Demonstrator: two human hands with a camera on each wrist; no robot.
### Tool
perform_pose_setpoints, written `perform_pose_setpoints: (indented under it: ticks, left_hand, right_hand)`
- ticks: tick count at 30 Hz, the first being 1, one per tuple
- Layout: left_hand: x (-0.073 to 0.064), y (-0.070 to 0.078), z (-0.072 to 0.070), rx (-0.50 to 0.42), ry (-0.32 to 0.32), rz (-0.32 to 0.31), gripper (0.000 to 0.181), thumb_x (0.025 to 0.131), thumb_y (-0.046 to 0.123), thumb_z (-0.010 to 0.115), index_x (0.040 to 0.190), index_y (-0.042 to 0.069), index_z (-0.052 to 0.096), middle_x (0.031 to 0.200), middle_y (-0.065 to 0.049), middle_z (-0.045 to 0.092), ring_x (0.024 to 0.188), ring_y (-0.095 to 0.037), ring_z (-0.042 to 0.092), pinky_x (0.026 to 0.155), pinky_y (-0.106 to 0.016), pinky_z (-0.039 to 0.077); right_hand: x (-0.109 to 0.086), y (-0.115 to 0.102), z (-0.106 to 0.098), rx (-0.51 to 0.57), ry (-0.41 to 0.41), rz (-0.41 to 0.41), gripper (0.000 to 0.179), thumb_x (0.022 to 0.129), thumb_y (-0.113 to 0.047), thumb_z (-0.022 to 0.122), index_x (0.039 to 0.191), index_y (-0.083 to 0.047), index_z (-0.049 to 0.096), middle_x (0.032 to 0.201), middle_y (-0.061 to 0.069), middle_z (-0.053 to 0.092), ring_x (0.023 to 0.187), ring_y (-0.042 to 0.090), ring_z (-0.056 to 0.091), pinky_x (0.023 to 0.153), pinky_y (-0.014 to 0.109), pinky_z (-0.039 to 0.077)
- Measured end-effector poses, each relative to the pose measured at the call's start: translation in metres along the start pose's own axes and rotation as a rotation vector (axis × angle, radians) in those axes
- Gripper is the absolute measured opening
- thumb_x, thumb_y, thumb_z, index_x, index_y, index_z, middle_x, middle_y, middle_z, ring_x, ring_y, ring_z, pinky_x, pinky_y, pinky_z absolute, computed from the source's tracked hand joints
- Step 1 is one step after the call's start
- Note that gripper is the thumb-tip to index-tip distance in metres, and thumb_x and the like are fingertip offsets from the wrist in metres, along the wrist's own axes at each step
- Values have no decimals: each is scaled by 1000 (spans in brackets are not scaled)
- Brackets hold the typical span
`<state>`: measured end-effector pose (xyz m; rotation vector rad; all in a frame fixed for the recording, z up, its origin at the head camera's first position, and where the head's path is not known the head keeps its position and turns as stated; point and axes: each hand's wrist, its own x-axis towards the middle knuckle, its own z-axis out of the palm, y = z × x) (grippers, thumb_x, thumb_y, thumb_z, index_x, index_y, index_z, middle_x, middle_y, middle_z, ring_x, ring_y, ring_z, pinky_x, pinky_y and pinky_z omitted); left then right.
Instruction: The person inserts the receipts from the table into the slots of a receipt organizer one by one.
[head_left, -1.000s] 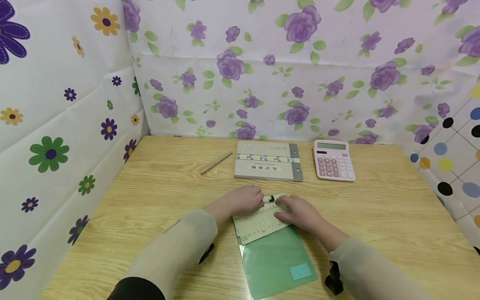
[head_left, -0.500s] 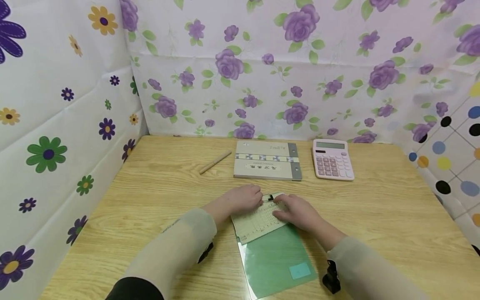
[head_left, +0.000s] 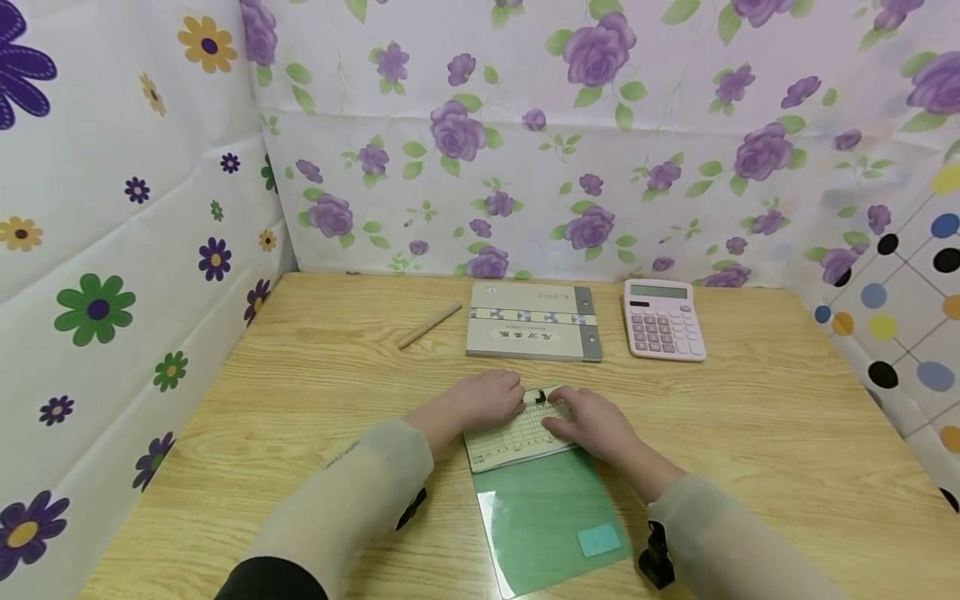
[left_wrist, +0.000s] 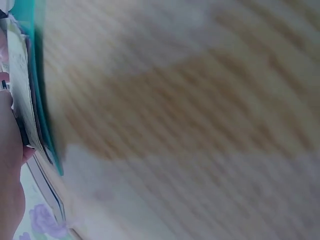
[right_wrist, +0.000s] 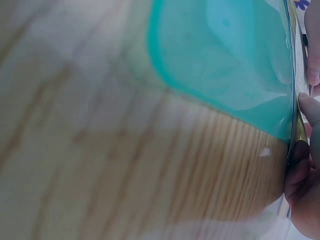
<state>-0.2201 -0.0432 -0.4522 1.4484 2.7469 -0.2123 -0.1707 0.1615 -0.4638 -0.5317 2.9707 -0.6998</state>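
Glossy green plastic board (head_left: 551, 521), wood-grain table (head_left: 750, 417)

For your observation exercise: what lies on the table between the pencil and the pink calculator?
In the head view, a tan booklet lies between the pencil and calculator.

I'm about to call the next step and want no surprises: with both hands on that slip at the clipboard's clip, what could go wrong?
The slip lies askew on the green clipboard, so it may get clamped crooked. The left hand and right hand crowd the black clip, so a finger might get nipped.
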Motion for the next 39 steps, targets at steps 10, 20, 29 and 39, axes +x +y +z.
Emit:
perform_pose_setpoints:
  ticks: [10,20,29,39]
  left_hand:
    - [-1,0,3,61,64,61,31,101,32,40,106,7,58,98,-3,52,91,-15,53,87,-28,45]
    - [-8,1,7,24,104,54,35,100,37,42,119,11,54,108,-3,52,100,-16,52,91,-30,43]
    - [-34,-16,4,-54,103,-21,41,98,38,45,128,11,52,120,-4,55,114,-19,49,104,-33,35]
    - [-74,-43,6,-222,162,-234,47,98,34,47,135,5,47,130,-9,52,121,-25,47,105,-38,34]
  right_hand:
    - [-5,2,-8,-93,-32,1,39,84,-44,66,114,-18,63,96,3,67,74,16,58,64,38,49]
    - [-24,17,-11,-115,-72,70,52,80,-56,65,122,-26,61,80,-1,43,57,14,40,46,29,32]
    - [-33,23,-14,-117,-64,71,53,78,-60,64,117,-24,62,81,-3,42,59,13,41,47,28,33]
    - [-38,27,-9,-97,-91,103,53,78,-62,62,115,-25,59,87,-2,46,64,14,43,52,29,35]
